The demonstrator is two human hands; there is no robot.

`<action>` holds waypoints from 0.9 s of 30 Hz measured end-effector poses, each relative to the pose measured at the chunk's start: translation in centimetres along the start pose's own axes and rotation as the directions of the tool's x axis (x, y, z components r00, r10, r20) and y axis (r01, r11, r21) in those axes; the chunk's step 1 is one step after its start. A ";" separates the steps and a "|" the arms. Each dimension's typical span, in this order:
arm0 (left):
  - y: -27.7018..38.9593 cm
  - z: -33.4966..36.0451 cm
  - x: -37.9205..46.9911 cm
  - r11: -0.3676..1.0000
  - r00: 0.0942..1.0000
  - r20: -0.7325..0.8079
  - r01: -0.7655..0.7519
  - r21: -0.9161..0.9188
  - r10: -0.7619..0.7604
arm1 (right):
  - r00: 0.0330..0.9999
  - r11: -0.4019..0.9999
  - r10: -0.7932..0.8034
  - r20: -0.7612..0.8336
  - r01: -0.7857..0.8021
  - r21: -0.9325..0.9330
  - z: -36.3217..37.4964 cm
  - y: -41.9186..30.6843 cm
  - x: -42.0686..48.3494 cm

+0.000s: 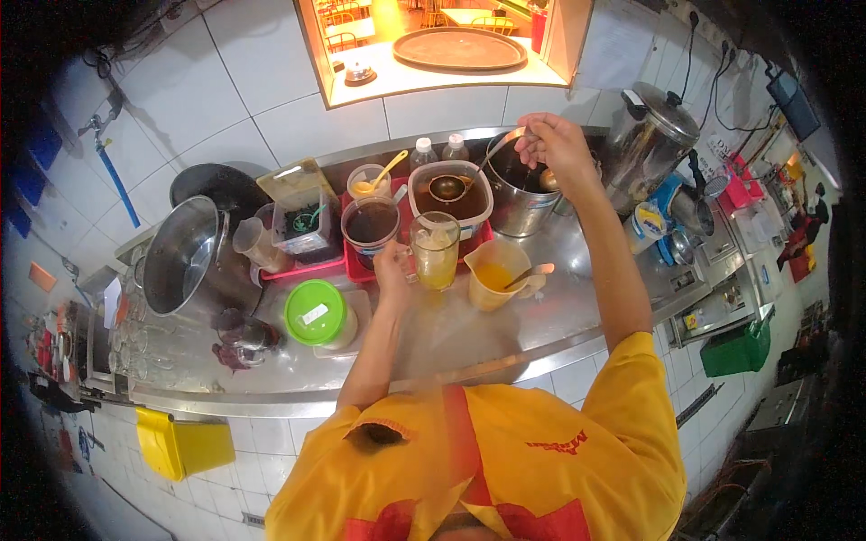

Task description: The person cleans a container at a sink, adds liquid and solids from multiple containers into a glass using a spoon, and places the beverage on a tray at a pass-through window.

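Observation:
My left hand (394,270) grips the handle of a glass mug (435,251) that holds ice and a yellow liquid. Raised over the counter, my right hand (558,150) holds the upper end of a metal ladle (448,188), whose bowl is at a square plastic tub (487,203) of dark brown liquid. To the left of that tub is a round clear container (371,222) of dark liquid. A plastic pitcher (488,292) with orange liquid and a spoon (531,272) stands right of the mug. Behind my right hand sits a steel pot (521,215).
A green-lidded tub (315,312), a tilted large steel pot (181,260) and glass mugs (139,345) occupy the left side. A lidded steel urn (653,135) stands back right. Two bottles (423,154) are by the wall; a brown oval tray (460,49) lies on the pass-through ledge.

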State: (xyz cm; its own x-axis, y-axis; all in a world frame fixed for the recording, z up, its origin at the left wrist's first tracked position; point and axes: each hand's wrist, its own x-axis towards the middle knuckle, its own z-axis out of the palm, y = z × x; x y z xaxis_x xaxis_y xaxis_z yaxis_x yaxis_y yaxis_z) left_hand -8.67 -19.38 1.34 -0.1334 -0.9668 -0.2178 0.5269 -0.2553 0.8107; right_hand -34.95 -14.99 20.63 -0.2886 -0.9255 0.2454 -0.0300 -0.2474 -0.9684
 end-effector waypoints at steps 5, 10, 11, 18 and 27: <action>-0.9 -0.8 0.9 0.996 0.998 -0.007 -0.069 0.064 0.070 | 0.999 1.000 0.022 0.040 -0.022 -0.020 0.6 -1.5 -0.9; -1.1 -0.9 1.4 0.997 0.999 -0.015 -0.029 0.077 0.030 | 0.998 1.000 0.021 0.052 -0.020 -0.008 1.1 -2.3 -2.2; -1.2 -1.0 1.5 0.996 0.999 -0.015 -0.029 0.079 0.031 | 0.998 1.000 0.025 0.060 -0.024 -0.006 1.2 -2.4 -2.5; 0.5 0.6 -0.2 0.997 0.999 -0.025 -0.019 0.072 0.021 | 0.998 0.998 -0.013 0.062 0.017 -0.057 2.4 -1.3 -6.9; 1.3 -0.6 0.2 1.000 0.999 -0.048 0.002 0.013 -0.002 | 0.944 0.784 -0.287 0.164 0.330 -0.526 2.7 5.1 -18.3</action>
State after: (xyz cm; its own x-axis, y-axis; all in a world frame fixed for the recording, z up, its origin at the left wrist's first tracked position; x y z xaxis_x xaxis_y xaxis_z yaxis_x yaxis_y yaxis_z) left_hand -7.48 -19.95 1.99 -0.0942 -0.9650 -0.2447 0.5161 -0.2575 0.8169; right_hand -27.26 -0.07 11.28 -0.1068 -0.8493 0.5170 -0.6222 -0.3485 -0.7011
